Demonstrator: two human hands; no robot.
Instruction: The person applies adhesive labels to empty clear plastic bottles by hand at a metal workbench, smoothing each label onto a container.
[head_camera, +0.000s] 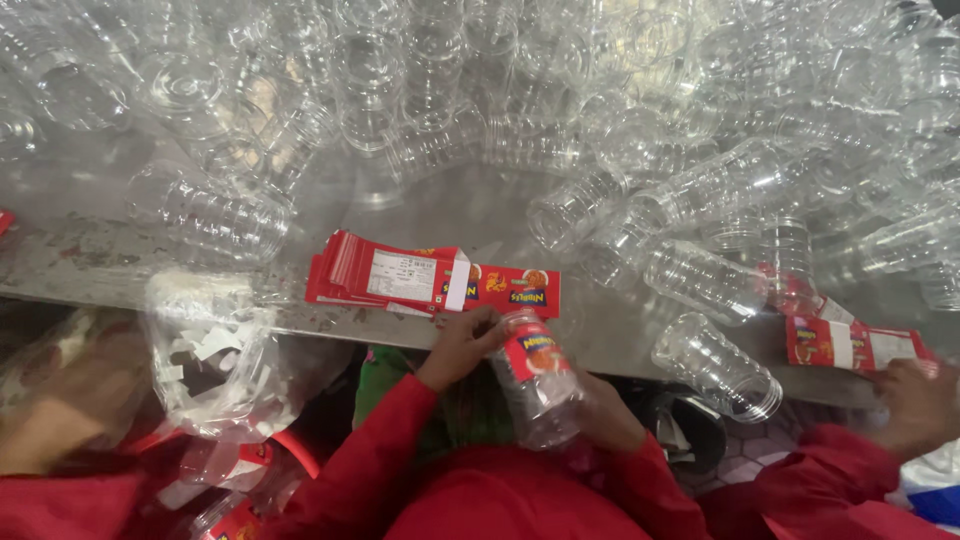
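A grey metal table (100, 262) runs across the view beyond both hands. Heaped over it, well past the fingertips, lies a great pile of clear plastic jars (560, 90), too many and too overlapped to count; one lone empty jar (716, 365) lies on its side just right of the right hand. Left of the left hand sits one clear bag of white paper strips (215, 350).

Just ahead of the left hand lies one fanned stack of red labels (400, 275), touching the table edge; the sheets in it cannot be counted. A second, smaller batch of red labels (850, 345) lies far to the right, by another person's hand (915, 400).

Between the two hands is one clear jar (535, 385) with a red label around its upper part, tilted with its neck toward the table. The right hand (600, 415) cups the jar's lower body from the right side, fingers curled around it. The left hand (462, 345) is partly closed, fingertips pressing on the jar's neck at the label's upper edge. Both sleeves are red.
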